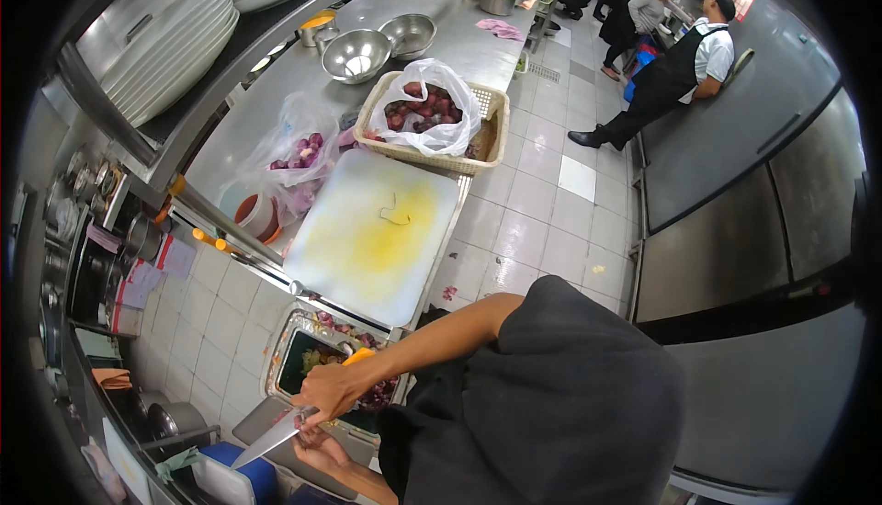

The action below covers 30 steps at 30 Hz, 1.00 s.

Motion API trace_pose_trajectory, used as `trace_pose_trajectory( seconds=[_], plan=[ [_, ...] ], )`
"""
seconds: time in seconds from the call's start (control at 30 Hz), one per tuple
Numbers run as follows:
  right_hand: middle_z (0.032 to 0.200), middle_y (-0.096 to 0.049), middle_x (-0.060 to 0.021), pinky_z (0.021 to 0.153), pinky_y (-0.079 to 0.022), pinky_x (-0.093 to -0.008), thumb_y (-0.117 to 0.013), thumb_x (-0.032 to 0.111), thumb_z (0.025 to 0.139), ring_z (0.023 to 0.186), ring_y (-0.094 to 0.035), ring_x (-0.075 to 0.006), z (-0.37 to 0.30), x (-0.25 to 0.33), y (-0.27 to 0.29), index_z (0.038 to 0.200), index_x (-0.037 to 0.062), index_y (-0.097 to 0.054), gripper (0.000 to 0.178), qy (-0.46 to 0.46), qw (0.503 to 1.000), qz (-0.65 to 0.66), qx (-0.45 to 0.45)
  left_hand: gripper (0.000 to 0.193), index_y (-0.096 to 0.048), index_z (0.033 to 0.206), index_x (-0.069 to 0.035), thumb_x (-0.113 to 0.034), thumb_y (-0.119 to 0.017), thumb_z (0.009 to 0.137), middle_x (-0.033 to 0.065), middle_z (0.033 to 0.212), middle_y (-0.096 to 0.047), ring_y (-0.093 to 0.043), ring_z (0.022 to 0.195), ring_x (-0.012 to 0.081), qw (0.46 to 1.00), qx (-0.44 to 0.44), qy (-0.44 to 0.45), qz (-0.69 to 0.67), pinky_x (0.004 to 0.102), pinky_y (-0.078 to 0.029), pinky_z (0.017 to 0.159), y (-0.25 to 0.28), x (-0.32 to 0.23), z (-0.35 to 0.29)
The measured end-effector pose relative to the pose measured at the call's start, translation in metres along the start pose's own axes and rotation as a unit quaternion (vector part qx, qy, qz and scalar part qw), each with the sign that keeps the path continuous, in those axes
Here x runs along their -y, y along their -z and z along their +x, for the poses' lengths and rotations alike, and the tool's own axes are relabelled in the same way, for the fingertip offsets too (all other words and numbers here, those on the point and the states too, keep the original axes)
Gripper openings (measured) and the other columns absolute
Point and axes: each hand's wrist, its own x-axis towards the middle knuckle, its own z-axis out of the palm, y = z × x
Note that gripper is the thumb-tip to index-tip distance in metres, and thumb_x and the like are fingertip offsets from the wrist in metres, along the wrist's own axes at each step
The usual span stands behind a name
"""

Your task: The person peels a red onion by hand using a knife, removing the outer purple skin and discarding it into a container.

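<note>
My right hand (pixel 329 389) is closed round a knife (pixel 271 441), its bare blade slanting down to the left. Something orange (pixel 358 355) shows beside that wrist; whether it is the knife's handle, I cannot tell. Just below, my left hand (pixel 322 452) has its fingers curled at the blade's heel, round something small and pinkish, mostly hidden. Under my hands a metal tray (pixel 274 358) and a dark green container hold onion peels and scraps (pixel 317 358). Beyond lies a white cutting board (pixel 335 202), stained yellow, with a thin dark strand (pixel 395 220) on it.
Behind the board, a cream basket (pixel 496 128) holds a white plastic bag (pixel 455 142) of red onions (pixel 432 110). Left of it lie a clear bag of purple onions (pixel 308 148) and a reddish tub (pixel 257 215). Steel bowls (pixel 356 55) stand farther back. Several people work along the right aisle.
</note>
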Motion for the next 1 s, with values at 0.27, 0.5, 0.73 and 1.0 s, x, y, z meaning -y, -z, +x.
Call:
trace_pose_trajectory(
  seconds=[0.27,0.5,0.73,1.0],
  plan=[
    [0.068,-0.064,-0.0235,0.059,-0.051,-0.0494,-0.057,0.068,0.082,0.065,-0.064,-0.0423,-0.012,-0.018,-0.008,0.083,-0.0001,-0.064,0.068,-0.044,0.999,-0.016,0.013,0.046,-0.04,0.139,0.002,-0.016,-0.054,0.099,0.0138,0.121,-0.057,-0.057,0.109,0.0217,0.997,0.018,-0.046,0.067,0.0311,-0.047,0.097,-0.006,-0.001,-0.016],
    [0.069,-0.064,-0.0247,0.063,-0.051,-0.05,-0.052,0.069,0.083,0.066,-0.064,-0.0424,-0.008,-0.041,-0.028,0.085,0.0007,-0.066,0.07,-0.174,0.982,0.071,0.022,0.054,-0.041,0.13,-0.002,-0.005,-0.072,0.085,0.0093,0.111,-0.058,-0.054,0.087,0.0128,0.976,-0.117,-0.058,0.175,0.0246,-0.045,0.075,0.035,0.03,-0.007],
    [0.077,-0.064,-0.0255,0.066,-0.05,-0.0502,-0.071,0.064,0.072,0.075,-0.065,-0.0433,-0.005,-0.055,-0.056,0.096,0.0011,-0.061,0.068,-0.094,0.995,0.0,-0.027,0.025,-0.051,0.101,-0.007,-0.01,-0.072,0.088,0.0084,0.104,-0.068,-0.052,0.071,0.0044,0.948,-0.128,-0.128,0.262,0.0195,-0.038,0.056,0.02,0.029,-0.027],
    [0.079,-0.067,-0.025,0.066,-0.053,-0.0455,-0.077,0.064,0.068,0.075,-0.068,-0.0403,0.021,0.007,0.007,0.094,-0.0031,-0.056,0.075,-0.167,0.985,0.042,0.025,0.055,-0.061,0.098,-0.012,-0.062,-0.036,0.099,-0.0087,0.06,-0.035,-0.027,0.048,0.0031,0.994,-0.078,0.034,-0.062,0.0209,-0.021,0.042,-0.044,-0.008,-0.035]
  ],
)
